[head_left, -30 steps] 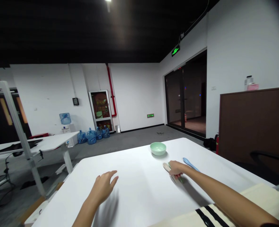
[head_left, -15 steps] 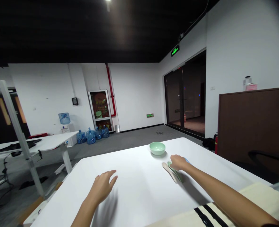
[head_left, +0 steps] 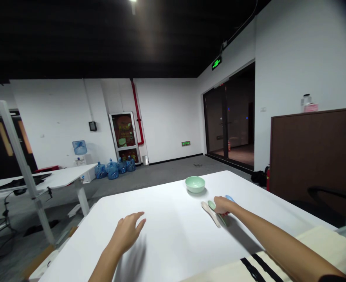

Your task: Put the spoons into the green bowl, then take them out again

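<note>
My left hand hovers over the left part of the white table, its fingers and thumb apart and nothing in them. On the right, my right hand is closed at the middle of a green spoon, whose bowl and handle end show on either side of the fingers. Beside it on the left lies a beige spoon. A blue spoon pokes out behind my right hand, mostly hidden by it. Farther back, a light green bowl stands upright.
A cream cloth with black stripes lies along the table's near right edge, under my right forearm. Beyond the table are blue water bottles and a water dispenser. A brown cabinet stands at the right.
My right hand has moved slightly down and to the right, uncovering more of the blue spoon. The left hand, bowl and beige spoon stay where they were.
</note>
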`<action>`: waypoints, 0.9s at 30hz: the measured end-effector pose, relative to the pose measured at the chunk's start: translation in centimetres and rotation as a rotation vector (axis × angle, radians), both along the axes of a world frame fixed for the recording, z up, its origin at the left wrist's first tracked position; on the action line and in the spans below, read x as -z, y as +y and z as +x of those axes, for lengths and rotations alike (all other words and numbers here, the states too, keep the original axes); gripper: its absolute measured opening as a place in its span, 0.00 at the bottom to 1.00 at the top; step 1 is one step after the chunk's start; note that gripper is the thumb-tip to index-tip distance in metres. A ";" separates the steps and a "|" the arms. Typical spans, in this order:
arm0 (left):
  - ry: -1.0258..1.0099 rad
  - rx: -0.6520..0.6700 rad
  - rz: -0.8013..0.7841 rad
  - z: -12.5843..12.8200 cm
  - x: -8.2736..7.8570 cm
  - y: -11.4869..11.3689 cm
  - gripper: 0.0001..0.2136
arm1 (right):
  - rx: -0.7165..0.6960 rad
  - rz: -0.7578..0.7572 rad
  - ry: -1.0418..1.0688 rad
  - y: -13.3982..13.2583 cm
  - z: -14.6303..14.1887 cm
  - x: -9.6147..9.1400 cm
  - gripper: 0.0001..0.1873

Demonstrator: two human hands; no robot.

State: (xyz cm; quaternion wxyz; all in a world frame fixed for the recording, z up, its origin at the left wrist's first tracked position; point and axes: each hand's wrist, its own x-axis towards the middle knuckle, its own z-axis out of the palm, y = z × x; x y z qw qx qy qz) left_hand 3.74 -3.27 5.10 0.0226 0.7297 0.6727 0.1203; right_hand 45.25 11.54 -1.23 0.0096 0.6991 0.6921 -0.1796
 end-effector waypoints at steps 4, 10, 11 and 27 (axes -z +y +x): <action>0.002 -0.004 0.002 -0.1 0.0 0.1 0.25 | -0.009 -0.003 -0.045 -0.2 0.1 -0.7 0.07; -0.004 -0.007 0.004 -0.1 -0.3 -0.2 0.24 | -0.033 0.067 0.036 -0.1 -1.5 -3.0 0.06; -0.004 -0.005 0.004 0.0 -0.4 -0.2 0.24 | -0.054 0.069 0.061 -0.1 -2.1 -3.4 0.06; -0.022 0.008 0.017 -0.4 -0.1 -0.1 0.24 | -0.206 0.004 0.109 -1.6 -12.1 -1.6 0.05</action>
